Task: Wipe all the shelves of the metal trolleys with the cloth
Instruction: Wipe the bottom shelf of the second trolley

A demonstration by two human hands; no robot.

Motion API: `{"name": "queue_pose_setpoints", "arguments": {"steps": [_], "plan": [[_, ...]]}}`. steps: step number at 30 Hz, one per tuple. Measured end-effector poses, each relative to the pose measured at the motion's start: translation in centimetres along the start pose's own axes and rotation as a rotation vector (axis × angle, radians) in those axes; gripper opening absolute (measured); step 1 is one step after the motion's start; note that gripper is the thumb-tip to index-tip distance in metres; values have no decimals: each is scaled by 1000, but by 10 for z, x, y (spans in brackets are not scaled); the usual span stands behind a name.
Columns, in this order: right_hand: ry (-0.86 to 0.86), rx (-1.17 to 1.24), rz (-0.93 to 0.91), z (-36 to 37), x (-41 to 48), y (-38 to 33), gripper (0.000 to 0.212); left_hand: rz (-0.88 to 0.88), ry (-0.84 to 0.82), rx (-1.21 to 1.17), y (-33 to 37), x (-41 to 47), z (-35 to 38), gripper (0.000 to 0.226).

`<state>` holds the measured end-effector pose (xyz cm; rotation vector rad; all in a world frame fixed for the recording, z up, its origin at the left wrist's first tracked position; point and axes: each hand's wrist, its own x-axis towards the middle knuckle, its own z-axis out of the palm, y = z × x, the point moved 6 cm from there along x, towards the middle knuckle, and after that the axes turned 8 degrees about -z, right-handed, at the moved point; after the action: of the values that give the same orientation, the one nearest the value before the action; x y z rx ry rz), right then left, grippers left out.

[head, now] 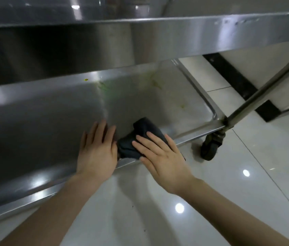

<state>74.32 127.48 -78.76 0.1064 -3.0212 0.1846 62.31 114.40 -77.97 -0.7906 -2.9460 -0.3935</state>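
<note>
- Pressure, I judge, should be even and flat: the right hand (159, 157), fingers straight and spread, presses the bunched dark grey cloth (140, 134) onto the lower stainless-steel trolley shelf (51, 121) at its front lip.
- The left hand (97, 150), equally flat and open, rests on bare steel just beside the cloth, holding nothing.
- Yellow-green smears (107, 87) lie further back, so strokes probably need to reach them.
</note>
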Motion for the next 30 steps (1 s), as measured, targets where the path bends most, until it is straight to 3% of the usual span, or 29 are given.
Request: {"name": "queue_pose_setpoints", "arguments": {"steps": [6, 9, 18, 26, 30], "plan": [[-2, 28, 237, 11, 125, 102, 48, 49, 21, 42, -1, 1, 14, 52], [-33, 53, 271, 15, 155, 126, 49, 33, 20, 64, 0, 2, 13, 54], [-23, 29, 92, -10, -14, 69, 51, 28, -27, 97, 5, 0, 10, 57], [-27, 38, 318, 4, 131, 175, 53, 11, 19, 64, 5, 2, 11, 60], [-5, 37, 315, 3, 114, 171, 52, -5, 26, 22, 7, 2, 8, 62]]}}
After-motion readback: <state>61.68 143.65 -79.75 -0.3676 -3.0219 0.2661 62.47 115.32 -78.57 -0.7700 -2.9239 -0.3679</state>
